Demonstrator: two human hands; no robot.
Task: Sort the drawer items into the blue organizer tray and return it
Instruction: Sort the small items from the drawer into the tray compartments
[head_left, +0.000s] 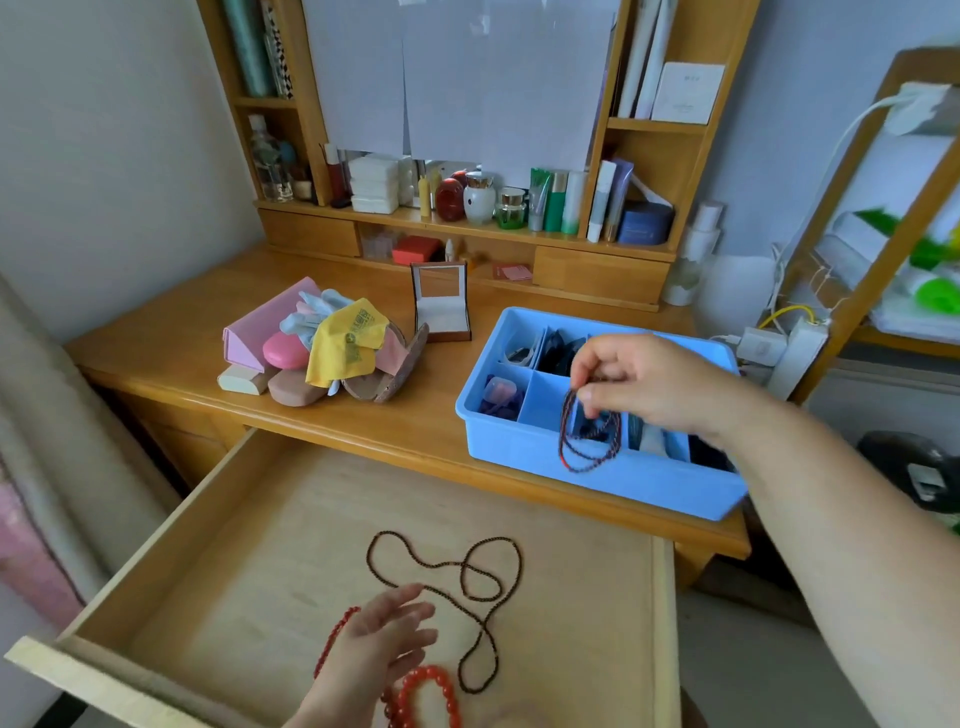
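Observation:
The blue organizer tray (597, 483) stands on the desk at the right, its compartments partly filled with small items. My right hand (639, 384) pinches a dark beaded string (589, 441) with a red section, and it dangles over the tray's front compartment and front wall. The wooden drawer (208, 545) is pulled out below the desk. In it lie a long dark brown bead necklace (467, 587) and red bead bracelets (431, 691). My left hand (379, 639) hovers over the red beads with fingers spread, holding nothing.
A pile of glasses cases, a pink box and a yellow cloth (348, 338) sits at the desk's middle left. An open small jewellery box (441, 306) stands behind it. Cosmetics fill the back shelf (467, 223). A power strip (779, 348) lies right of the tray.

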